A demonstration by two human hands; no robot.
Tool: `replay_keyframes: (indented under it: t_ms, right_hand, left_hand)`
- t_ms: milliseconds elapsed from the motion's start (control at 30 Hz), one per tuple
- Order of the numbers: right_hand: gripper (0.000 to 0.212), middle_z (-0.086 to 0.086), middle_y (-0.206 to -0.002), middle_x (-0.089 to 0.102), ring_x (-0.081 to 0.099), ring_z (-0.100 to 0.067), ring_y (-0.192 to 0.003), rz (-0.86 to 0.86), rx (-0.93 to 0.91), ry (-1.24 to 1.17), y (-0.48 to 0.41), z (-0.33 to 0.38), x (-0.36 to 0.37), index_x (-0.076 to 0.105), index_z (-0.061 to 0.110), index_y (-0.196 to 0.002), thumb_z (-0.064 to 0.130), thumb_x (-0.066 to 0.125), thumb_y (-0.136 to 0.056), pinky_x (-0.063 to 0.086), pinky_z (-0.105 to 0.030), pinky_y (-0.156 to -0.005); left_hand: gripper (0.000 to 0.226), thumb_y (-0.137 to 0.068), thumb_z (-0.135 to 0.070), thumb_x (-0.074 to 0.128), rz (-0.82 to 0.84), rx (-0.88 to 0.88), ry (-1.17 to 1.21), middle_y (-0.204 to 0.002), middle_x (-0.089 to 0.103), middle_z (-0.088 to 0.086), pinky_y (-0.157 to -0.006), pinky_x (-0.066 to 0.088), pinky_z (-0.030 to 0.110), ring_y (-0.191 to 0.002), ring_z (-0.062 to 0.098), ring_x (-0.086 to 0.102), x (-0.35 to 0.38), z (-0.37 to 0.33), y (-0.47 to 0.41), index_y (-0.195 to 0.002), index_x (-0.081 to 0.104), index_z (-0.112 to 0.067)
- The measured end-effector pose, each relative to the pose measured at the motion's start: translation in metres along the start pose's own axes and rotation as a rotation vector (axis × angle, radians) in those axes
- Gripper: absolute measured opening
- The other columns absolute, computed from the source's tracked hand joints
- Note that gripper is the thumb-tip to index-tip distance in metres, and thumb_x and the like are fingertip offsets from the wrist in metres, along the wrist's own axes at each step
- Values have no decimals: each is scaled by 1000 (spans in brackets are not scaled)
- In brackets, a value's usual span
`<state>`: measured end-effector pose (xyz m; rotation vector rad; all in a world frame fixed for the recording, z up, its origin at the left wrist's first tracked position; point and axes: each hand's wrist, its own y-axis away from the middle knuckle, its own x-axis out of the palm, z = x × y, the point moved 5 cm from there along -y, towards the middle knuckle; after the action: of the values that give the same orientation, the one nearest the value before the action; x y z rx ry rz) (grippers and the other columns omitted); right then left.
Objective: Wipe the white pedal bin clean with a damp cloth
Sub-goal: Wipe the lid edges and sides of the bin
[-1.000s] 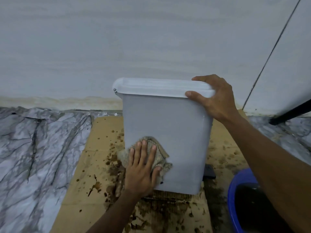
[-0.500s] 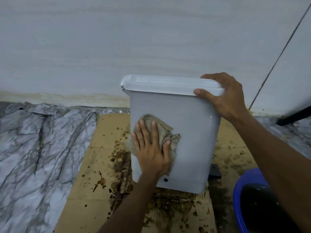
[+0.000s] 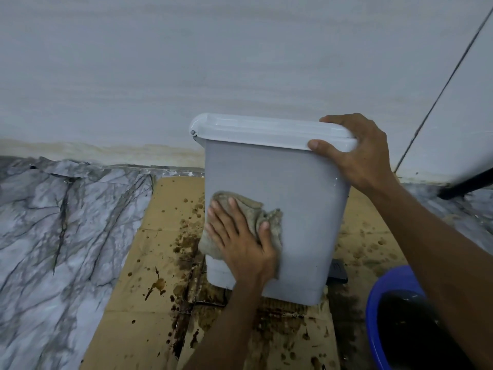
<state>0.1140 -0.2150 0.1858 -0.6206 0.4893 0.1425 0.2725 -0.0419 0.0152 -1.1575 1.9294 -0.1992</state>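
Hands at work on a white pedal bin (image 3: 306, 209), seen from the person's own head. The bin stands upright near the far edge of a sheet of brown cardboard (image 3: 149, 276) spread on the floor, close to a pale wall (image 3: 213, 62). Its lid (image 3: 266, 132) is closed and its black pedal (image 3: 338, 271) pokes out at the bottom right. The left hand (image 3: 240, 241) lies flat with fingers straight, pressing a grey-brown cloth (image 3: 250, 206) against the lower left of the bin's near side. Part of the cloth reaches round the left corner. The right hand (image 3: 357, 153) is clamped on the right end of the lid, fingers over the top and thumb on the front lip.

The step in hand looks like wiping the near side. To do it well, the right hand should bear down so the light bin does not tip or slide on the wet cardboard. The flat palm should carry the cloth in overlapping passes over the whole panel, base rim and corners included. The cloth looks soiled, so a rinse in the blue basin (image 3: 378, 289) at the cardboard's right edge seems due, though its water appears dark. Brown splashes surround the bin's foot, so the bottom edge may pick up dirt again.

No brand, label or writing can be read on the bin, cloth or basin.
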Motion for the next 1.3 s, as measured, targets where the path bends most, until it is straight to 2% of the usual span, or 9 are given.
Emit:
replay_keyframes:
  t_ms: [200,400,633,700,800,933,1033,1200,1300]
  right_hand:
    - [52,17,-116,68,58,-13,-113,-9,5,-6,1,3,1,72,30,-111,63,76,-71,47,-39,-100]
    - [51,17,-116,68,57,-12,-113,-18,13,-5,2,2,1,71,31,-112,61,75,-71,46,-34,-98]
    - [54,16,-116,67,57,-13,-112,-5,6,-4,2,2,0,71,30,-112,64,74,-70,47,-35,-97]
    - [53,17,-115,67,57,-12,-113,-10,7,-2,3,3,0,72,31,-111,64,74,-70,46,-37,-99]
    - [51,18,-114,67,56,-11,-112,-23,5,-2,4,4,0,72,32,-110,63,75,-70,45,-34,-99]
    - [49,18,-114,66,55,-9,-112,-15,8,-7,6,4,-1,71,33,-111,62,75,-71,43,-28,-97]
    - [50,18,-115,66,55,-9,-112,-13,14,-7,5,3,-1,71,33,-111,63,75,-71,42,-24,-95]
    - [48,18,-115,66,55,-9,-111,-10,5,0,5,4,-2,72,32,-111,61,76,-72,46,-32,-96]
    - [50,17,-115,67,56,-11,-112,-14,3,-6,4,5,-1,72,32,-110,62,76,-71,46,-34,-97]
  left_hand:
    - [81,-101,-52,37,-73,-140,23,-171,4,16,-127,6,52,-158,32,3,-5,21,-6,-162,12,-6]
    - [83,-103,-60,22,-88,-531,86,-171,-11,14,-124,7,62,-158,32,-10,12,12,57,-162,-6,-9]
    - [80,-101,-53,32,-54,-42,-62,-170,5,21,-126,4,56,-157,39,3,16,-17,18,-161,14,-4]
    - [80,-102,-60,23,-93,-185,-20,-171,-2,17,-126,4,58,-158,35,-2,10,6,12,-163,5,-11]
    - [88,-98,-74,14,-159,-599,143,-172,-4,11,-126,6,57,-159,29,-3,10,30,37,-164,-1,-17]
    - [105,-91,-83,7,-136,-915,243,-170,-12,13,-127,-4,48,-158,28,-10,28,13,79,-162,-8,-8]
    - [98,-95,-78,9,-57,-801,201,-169,-18,16,-127,-6,51,-157,31,-15,35,-20,91,-160,-14,-8]
    - [86,-102,-52,36,19,-161,48,-169,-8,23,-126,2,59,-157,40,-7,24,-37,55,-161,3,0]
    - [86,-101,-55,36,-62,-168,45,-170,-7,18,-126,-1,58,-157,35,-9,11,-12,13,-163,0,-7]
